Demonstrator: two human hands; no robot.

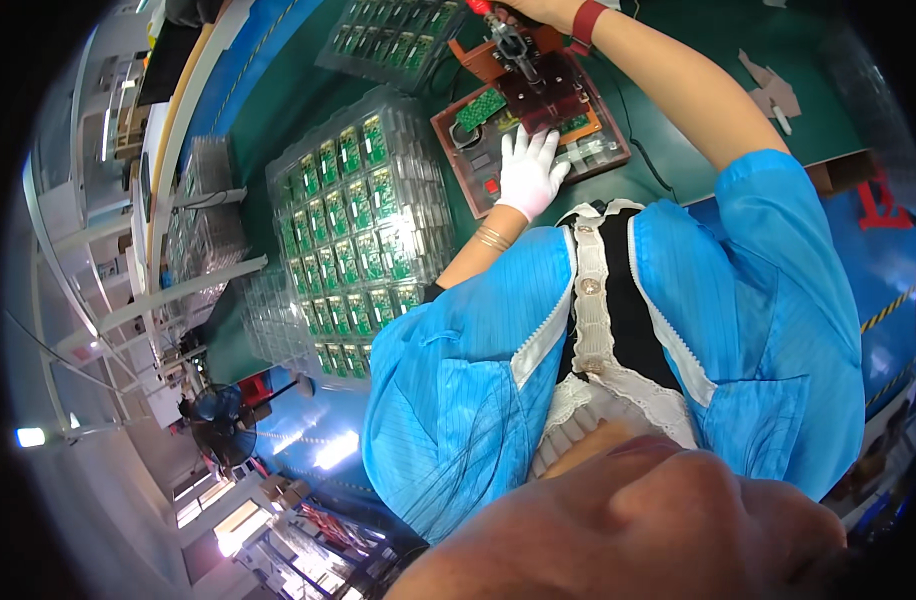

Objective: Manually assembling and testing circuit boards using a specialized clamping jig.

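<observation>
My left hand [531, 172], in a white glove, lies with fingers spread over the front edge of a reddish-brown test fixture [465, 180]. Its fingertips reach just under the clamp's dark red plate [548, 105]. A metal toggle clamp [515, 45] stands over that plate. At the top edge of the view, my bare right hand [543, 8] is closed at the clamp's red handle [479, 6]; the picture's edge cuts off part of its fingers. A green circuit board [481, 110] rests on the fixture's left side, beside a red button [492, 186].
Left of the fixture, a stack of clear plastic trays [433, 190] holds many green circuit boards. Another board tray [393, 45] lies farther back. A black cable [643, 150] runs right of the fixture. Crumpled paper [771, 90] and a white marker [782, 121] lie at the right.
</observation>
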